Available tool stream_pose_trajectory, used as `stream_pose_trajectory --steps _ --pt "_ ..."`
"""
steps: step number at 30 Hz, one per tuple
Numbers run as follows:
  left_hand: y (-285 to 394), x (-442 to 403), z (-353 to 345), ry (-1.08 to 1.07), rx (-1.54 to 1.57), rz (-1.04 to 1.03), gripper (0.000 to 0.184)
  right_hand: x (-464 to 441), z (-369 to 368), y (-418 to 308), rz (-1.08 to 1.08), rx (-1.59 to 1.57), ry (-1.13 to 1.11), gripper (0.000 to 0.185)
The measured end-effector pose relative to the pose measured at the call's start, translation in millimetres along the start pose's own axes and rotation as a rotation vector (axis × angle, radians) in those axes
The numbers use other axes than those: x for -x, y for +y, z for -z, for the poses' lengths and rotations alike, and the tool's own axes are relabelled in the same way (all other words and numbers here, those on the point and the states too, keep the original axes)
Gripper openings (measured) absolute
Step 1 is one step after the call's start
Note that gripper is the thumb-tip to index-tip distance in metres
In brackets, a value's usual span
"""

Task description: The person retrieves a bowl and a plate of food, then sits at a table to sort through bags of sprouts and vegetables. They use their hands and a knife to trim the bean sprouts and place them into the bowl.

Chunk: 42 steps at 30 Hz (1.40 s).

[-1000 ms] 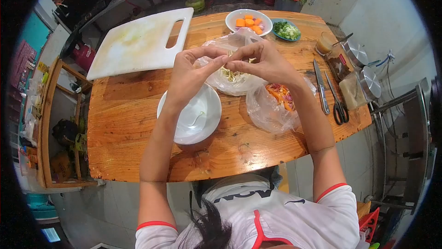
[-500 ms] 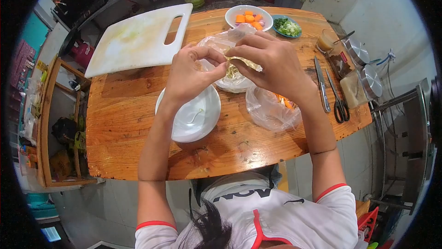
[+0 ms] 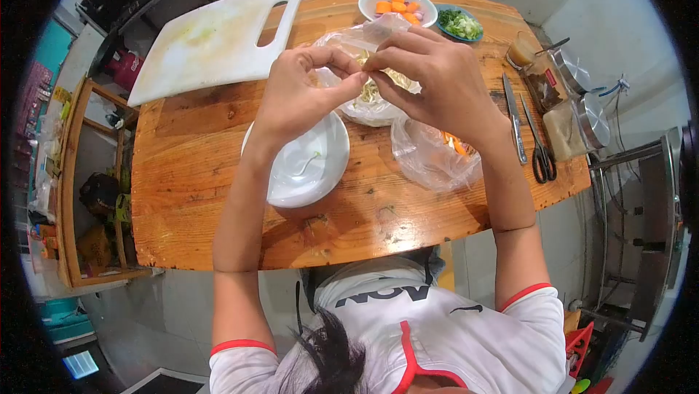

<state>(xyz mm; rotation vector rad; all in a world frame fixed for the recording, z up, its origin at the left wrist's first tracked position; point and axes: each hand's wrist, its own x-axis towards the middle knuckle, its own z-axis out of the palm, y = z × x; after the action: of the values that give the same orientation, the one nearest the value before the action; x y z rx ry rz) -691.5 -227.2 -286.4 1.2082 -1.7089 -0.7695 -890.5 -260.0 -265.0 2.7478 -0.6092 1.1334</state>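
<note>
My left hand and my right hand meet fingertip to fingertip over the table, both pinched. Between them is a bean sprout, mostly hidden by the fingers. Just beyond and below the fingers lies an open plastic bag of bean sprouts. Under my left wrist stands a white bowl with a single sprout in it. A second clear plastic bag, holding cut orange and white pieces, rests beside my right forearm.
A white cutting board lies at the back left. A bowl of carrot chunks and a plate of chopped greens stand at the back. Towards the right are a knife, scissors, a glass and lidded jars.
Both hands remain pinched together, with the fingertips now closer. The whole view has shifted, so the table sits slightly higher in the picture.
</note>
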Motion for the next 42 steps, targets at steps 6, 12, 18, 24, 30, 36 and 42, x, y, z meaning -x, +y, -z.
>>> stream_pose_trajectory --steps 6,12,18,24,30,36,42 --pt "3 1 0 -0.054 0.022 0.002 0.014 0 1 -1 -0.012 -0.016 -0.021 0.011" --pt "24 14 31 -0.322 -0.399 0.021 0.012 12 40 27 -0.320 0.012 -0.326 0.013" --pt "22 19 41 -0.562 -0.696 0.196 0.014 23 60 42 -0.701 0.078 -0.673 0.024" --pt "11 18 42 -0.422 -0.759 0.184 0.011 15 48 43 -0.535 0.101 -0.498 0.016" --pt "16 15 37 -0.250 -0.741 0.133 0.016 11 -44 39 -0.124 0.217 -0.192 0.025" --pt "18 16 35 -0.196 -0.722 0.107 0.016 16 -55 53 -0.183 0.338 -0.295 0.019" --pt "13 11 23 0.023 -0.494 -0.117 0.014 12 -16 50 -0.223 0.075 -0.260 0.008"
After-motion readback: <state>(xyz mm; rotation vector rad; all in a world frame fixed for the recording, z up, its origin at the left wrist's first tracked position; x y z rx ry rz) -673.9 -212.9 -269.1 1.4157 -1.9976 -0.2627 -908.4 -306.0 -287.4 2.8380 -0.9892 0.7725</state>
